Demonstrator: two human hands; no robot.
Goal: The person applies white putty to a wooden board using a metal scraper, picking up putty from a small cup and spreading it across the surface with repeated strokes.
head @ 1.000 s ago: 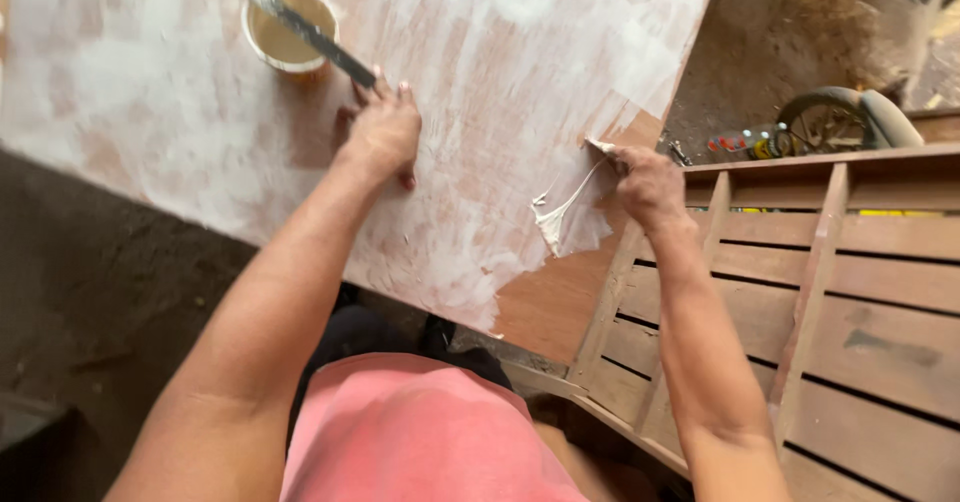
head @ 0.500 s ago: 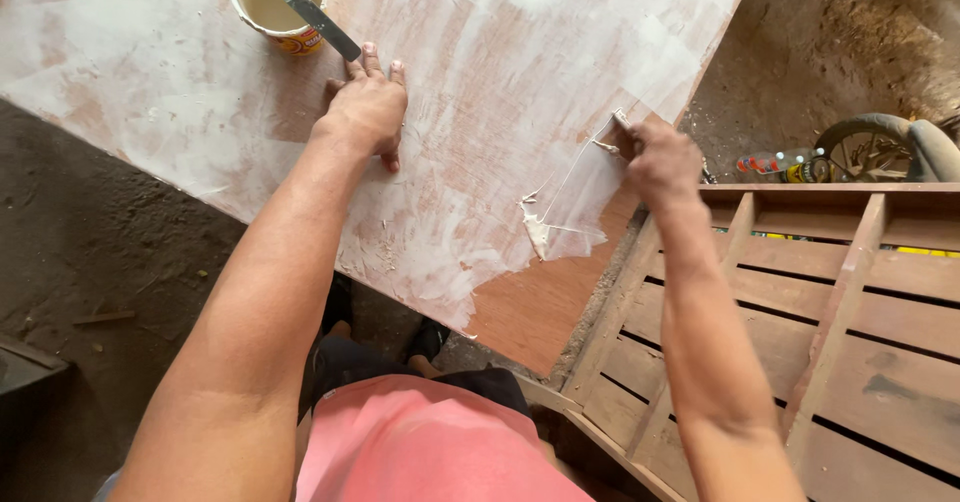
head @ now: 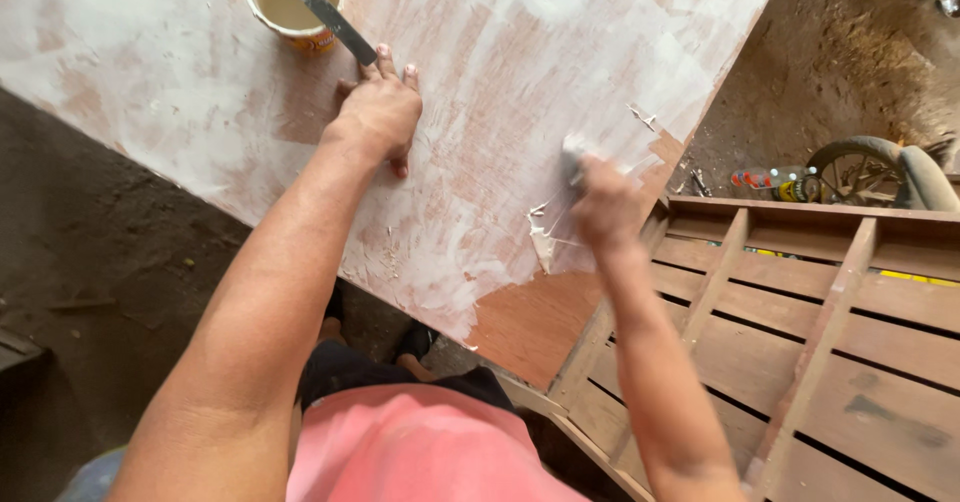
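Note:
A large reddish plywood board (head: pixel 520 322) lies in front of me, mostly smeared with white putty. My left hand (head: pixel 378 114) rests flat on it and holds the handle of a flat metal scraper (head: pixel 318 6) whose blade reaches over a small tub of pale putty (head: pixel 290 2) at the board's top. My right hand (head: pixel 603 202) grips a small putty knife (head: pixel 572 160) pressed on the board near its right edge, beside a ridge of wet white putty (head: pixel 543 242). The bare brown corner of the board lies just below that hand.
A slatted wooden frame (head: pixel 820 332) stands at the right, against the board's corner. Beyond it on the dirt floor lie a plastic bottle (head: pixel 770 179) and a wheel (head: pixel 860 172). Dark ground (head: pixel 90 252) lies to the left; my feet show under the board.
My right hand has slid left and up along the board's edge, spreading putty. The left hand stays planted with the scraper. The view has shifted slightly.

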